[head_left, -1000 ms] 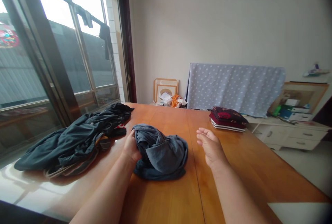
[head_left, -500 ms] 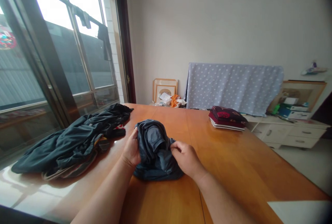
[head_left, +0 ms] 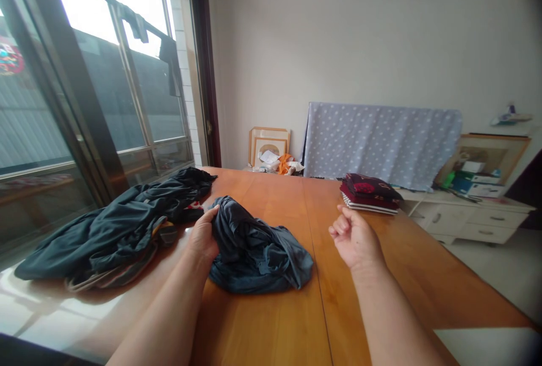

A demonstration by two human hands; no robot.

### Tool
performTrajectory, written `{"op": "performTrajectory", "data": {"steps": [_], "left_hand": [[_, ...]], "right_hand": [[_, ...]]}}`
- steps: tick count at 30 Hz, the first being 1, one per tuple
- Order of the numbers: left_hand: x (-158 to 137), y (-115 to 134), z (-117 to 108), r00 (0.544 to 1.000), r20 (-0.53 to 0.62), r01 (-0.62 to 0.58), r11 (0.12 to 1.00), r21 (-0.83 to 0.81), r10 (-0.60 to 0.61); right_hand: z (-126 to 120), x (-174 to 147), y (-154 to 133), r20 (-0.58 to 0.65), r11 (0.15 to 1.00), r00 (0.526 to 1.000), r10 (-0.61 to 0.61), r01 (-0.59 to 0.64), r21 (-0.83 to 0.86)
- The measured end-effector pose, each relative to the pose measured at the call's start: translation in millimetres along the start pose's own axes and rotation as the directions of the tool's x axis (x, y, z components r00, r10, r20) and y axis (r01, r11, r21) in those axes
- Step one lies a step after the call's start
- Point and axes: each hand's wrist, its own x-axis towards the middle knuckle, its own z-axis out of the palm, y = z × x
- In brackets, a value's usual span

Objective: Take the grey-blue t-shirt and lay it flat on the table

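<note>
Two bare hands work at one glossy orange-brown wooden table (head_left: 271, 329): the left hand (head_left: 205, 237) grips the edge of a single crumpled blue-grey cloth garment (head_left: 259, 258) lying at its centre, while the right hand (head_left: 356, 237) curls loosely into a fist, apart from it. One dark, rumpled clothing heap (head_left: 114, 230) lies left; one folded maroon-and-striped fabric stack (head_left: 369, 192) sits right.
</note>
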Motion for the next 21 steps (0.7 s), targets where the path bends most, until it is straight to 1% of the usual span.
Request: {"op": "performTrajectory", "data": {"steps": [1, 3, 5, 7, 9, 10, 11, 12, 13, 14, 15, 16, 17, 18, 19, 20, 21], "left_hand": [[-1, -1, 0, 0.999, 0.033, 0.012, 1.0, 0.019, -0.012], [-6, -4, 0, 0.99, 0.135, 0.041, 0.996, 0.075, -0.05], [-14, -8, 0, 0.964, 0.245, 0.073, 0.988, 0.135, -0.105], [-24, -12, 1, 0.92, 0.36, 0.087, 0.976, 0.199, -0.155], [-33, -16, 3, 0.864, 0.468, 0.073, 0.965, 0.254, -0.189], [-37, -17, 4, 0.835, 0.513, 0.063, 0.96, 0.273, -0.201], [-40, -18, 5, 0.808, 0.55, 0.053, 0.956, 0.287, -0.21], [-42, -19, 6, 0.788, 0.577, 0.045, 0.955, 0.295, -0.215], [-43, -19, 6, 0.776, 0.593, 0.038, 0.954, 0.298, -0.216], [-42, -18, 6, 0.774, 0.597, 0.031, 0.954, 0.298, -0.212], [-40, -16, 5, 0.785, 0.585, 0.025, 0.954, 0.299, -0.204], [-37, -14, 4, 0.807, 0.56, 0.019, 0.954, 0.298, -0.19], [-32, -11, 3, 0.838, 0.52, 0.009, 0.956, 0.293, -0.167], [-27, -8, 2, 0.872, 0.471, -0.002, 0.96, 0.281, -0.136], [-22, -5, 1, 0.904, 0.416, -0.015, 0.965, 0.26, -0.098], [-16, -3, 0, 0.932, 0.359, -0.034, 0.973, 0.229, -0.052], [-11, -1, -1, 0.954, 0.3, -0.063, 0.98, 0.189, 0.004]], "right_hand": [[4, -3, 6, 0.019, 0.996, 1.0, -0.02, 0.021, -0.084], [14, -13, 21, 0.125, 0.958, 0.992, -0.029, 0.063, -0.279], [24, -26, 39, 0.273, 0.869, 0.962, 0.005, 0.131, -0.478], [33, -38, 56, 0.411, 0.752, 0.912, 0.003, 0.269, -0.602], [40, -48, 70, 0.517, 0.657, 0.856, -0.027, 0.405, -0.636], [43, -51, 74, 0.559, 0.633, 0.829, -0.032, 0.449, -0.63], [44, -53, 78, 0.584, 0.637, 0.811, -0.023, 0.462, -0.617], [46, -54, 79, 0.589, 0.668, 0.808, -0.002, 0.44, -0.601], [46, -54, 78, 0.571, 0.721, 0.821, 0.025, 0.381, -0.579], [46, -52, 76, 0.529, 0.788, 0.847, 0.049, 0.293, -0.542], [45, -49, 71, 0.466, 0.857, 0.883, 0.064, 0.191, -0.479], [44, -45, 65, 0.383, 0.916, 0.921, 0.072, 0.092, -0.392], [41, -40, 58, 0.295, 0.958, 0.952, 0.078, 0.011, -0.287], [38, -34, 49, 0.216, 0.982, 0.972, 0.088, -0.048, -0.183], [35, -28, 41, 0.15, 0.991, 0.983, 0.108, -0.094, -0.094], [31, -22, 31, 0.116, 0.992, 0.986, 0.122, -0.12, -0.027], [28, -17, 23, 0.099, 0.993, 0.988, 0.116, -0.118, 0.016]]}}
